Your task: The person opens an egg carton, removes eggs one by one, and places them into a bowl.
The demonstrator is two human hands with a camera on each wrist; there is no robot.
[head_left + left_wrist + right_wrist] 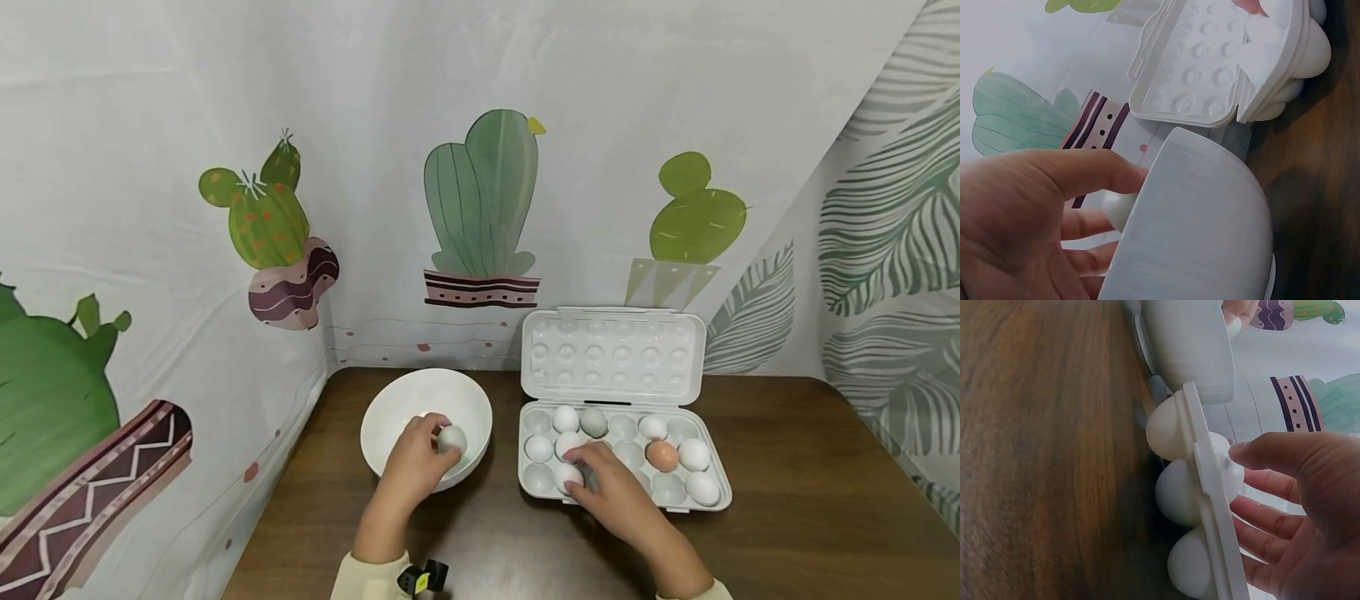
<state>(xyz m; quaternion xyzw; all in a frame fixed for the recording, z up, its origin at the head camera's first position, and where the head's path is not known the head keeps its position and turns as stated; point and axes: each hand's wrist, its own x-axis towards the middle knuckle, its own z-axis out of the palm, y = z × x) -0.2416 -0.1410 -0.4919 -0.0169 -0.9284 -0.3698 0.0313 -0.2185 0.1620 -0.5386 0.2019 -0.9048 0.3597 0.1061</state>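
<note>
Your left hand (417, 463) pinched a pale egg (452, 439) over the white bowl (390, 417), left of the egg tray (716, 487), while your right hand's (611, 492) grip closed on a white egg (566, 476) at the tray's front-left.

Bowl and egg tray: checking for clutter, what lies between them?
Only bare wooden table between bowl and egg tray, in the head view.

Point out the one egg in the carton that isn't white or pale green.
The brown egg, in the carton's middle row, second cup from the right. Every other egg there is white or pale grey-green.
</note>
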